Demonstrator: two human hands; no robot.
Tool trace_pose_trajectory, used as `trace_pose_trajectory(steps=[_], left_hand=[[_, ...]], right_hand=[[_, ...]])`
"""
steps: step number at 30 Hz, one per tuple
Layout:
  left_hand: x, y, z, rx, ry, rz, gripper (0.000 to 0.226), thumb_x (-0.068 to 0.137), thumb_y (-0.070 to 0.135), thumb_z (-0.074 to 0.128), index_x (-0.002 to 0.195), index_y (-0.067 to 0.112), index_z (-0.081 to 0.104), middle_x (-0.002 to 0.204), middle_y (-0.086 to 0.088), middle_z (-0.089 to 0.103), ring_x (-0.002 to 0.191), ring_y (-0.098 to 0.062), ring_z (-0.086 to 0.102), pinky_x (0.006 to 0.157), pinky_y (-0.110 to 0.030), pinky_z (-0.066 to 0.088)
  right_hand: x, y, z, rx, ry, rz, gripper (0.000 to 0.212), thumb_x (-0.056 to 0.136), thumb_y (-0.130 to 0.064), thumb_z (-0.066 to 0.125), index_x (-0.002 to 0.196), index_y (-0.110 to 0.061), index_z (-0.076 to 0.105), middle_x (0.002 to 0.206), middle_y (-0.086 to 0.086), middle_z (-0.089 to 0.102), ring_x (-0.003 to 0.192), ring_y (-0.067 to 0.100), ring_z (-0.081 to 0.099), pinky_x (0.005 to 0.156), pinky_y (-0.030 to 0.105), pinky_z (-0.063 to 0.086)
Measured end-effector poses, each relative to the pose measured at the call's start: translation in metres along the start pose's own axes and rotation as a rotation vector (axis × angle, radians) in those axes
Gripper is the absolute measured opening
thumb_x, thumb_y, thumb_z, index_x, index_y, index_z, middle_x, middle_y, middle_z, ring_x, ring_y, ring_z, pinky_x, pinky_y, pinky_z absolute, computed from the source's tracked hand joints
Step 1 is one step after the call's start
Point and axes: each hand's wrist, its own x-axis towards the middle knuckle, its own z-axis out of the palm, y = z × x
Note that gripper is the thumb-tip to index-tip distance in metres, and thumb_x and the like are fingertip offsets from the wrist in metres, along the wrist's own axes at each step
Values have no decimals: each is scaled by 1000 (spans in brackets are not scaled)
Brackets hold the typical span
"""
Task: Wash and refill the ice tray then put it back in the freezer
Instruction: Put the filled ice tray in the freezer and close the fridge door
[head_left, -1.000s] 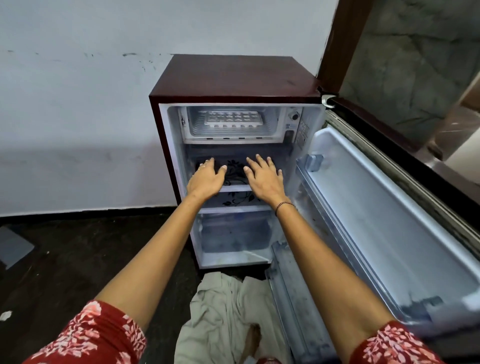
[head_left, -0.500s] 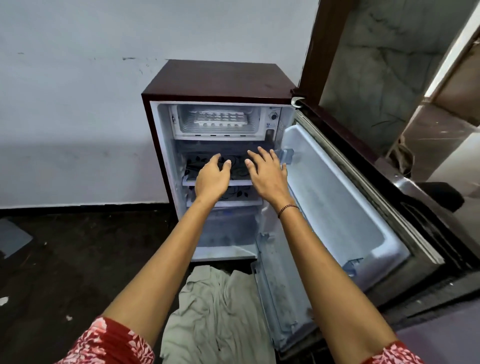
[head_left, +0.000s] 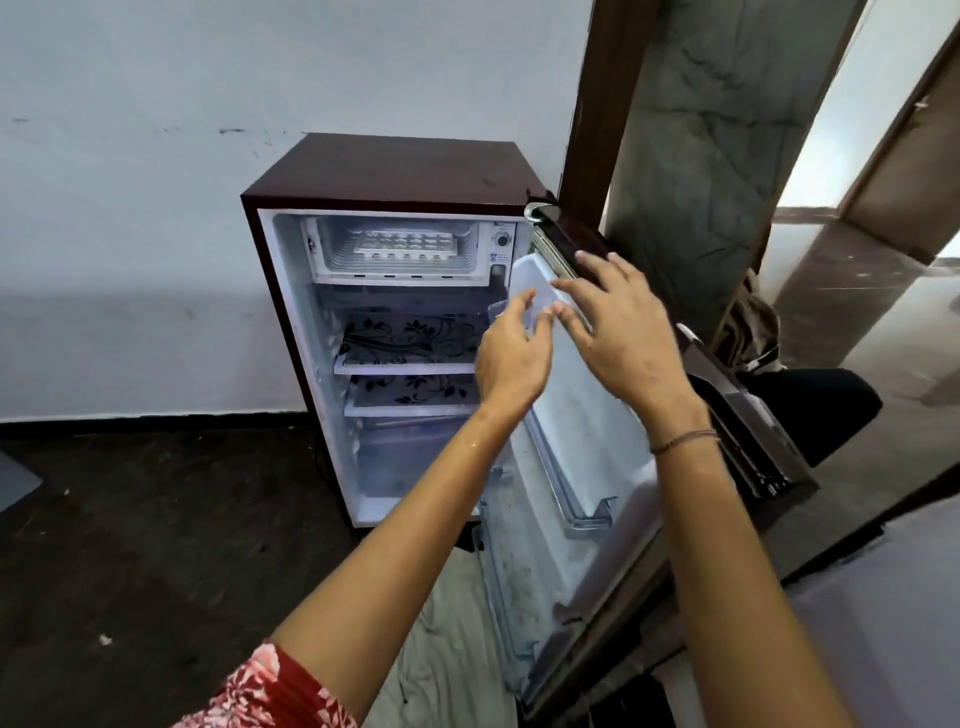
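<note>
A small maroon fridge (head_left: 395, 166) stands open against the white wall. The white ice tray (head_left: 405, 243) lies flat inside the freezer compartment (head_left: 332, 260) at the top. The fridge door (head_left: 587, 467) hangs open to the right. My left hand (head_left: 511, 358) is in front of the door's inner edge, fingers apart, holding nothing. My right hand (head_left: 618, 332) is spread open over the upper part of the door, fingertips near its top rim. Neither hand touches the tray.
Two flower-patterned shelves (head_left: 410, 343) sit below the freezer. A pale cloth (head_left: 447, 649) lies on the dark floor in front of the fridge. A brown door frame (head_left: 597, 104) and stone pillar (head_left: 711, 156) rise right of the fridge.
Both hands have pulled back from the shelves and swung right to the door. The view has backed away from the fridge, and the door has swung partly toward shut.
</note>
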Motion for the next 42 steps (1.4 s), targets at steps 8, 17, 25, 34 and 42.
trace_pose_trajectory(steps=[8, 17, 25, 34, 42], left_hand=[[-33, 54, 46, 39, -91, 139, 40, 96, 33, 46, 134, 22, 49, 126, -6, 61, 115, -22, 54, 94, -34, 42], [-52, 55, 75, 37, -131, 188, 34, 94, 26, 47, 126, 19, 54, 131, 2, 56, 120, -17, 51, 98, -33, 44], [-57, 48, 52, 15, -72, 124, 34, 96, 23, 42, 129, 18, 51, 134, 2, 53, 121, -14, 49, 100, -30, 41], [-49, 34, -11, 150, -47, 50, 36, 98, 28, 36, 129, 21, 54, 129, 0, 59, 119, -17, 51, 101, -34, 39], [-39, 19, -81, 449, -7, 26, 35, 100, 34, 30, 122, 22, 55, 117, -1, 65, 110, -22, 56, 89, -35, 42]], right_hand=[[-29, 69, -63, 58, -159, 32, 36, 96, -31, 49, 130, -22, 56, 145, 2, 44, 134, 24, 36, 109, 36, 28], [-43, 84, -37, 284, -185, 53, 33, 95, -8, 49, 127, -7, 58, 134, 5, 54, 124, 18, 48, 99, 16, 29], [-38, 52, -17, 337, -99, 95, 32, 95, -14, 46, 123, -12, 61, 133, 3, 55, 120, 21, 51, 100, 31, 40], [-30, -20, 7, 467, 11, 126, 28, 96, -14, 43, 110, -6, 66, 115, 11, 57, 104, 27, 55, 85, 28, 40], [-14, -86, 36, 621, -4, 112, 26, 95, -15, 44, 104, -7, 68, 108, 7, 59, 105, 25, 55, 110, 52, 26]])
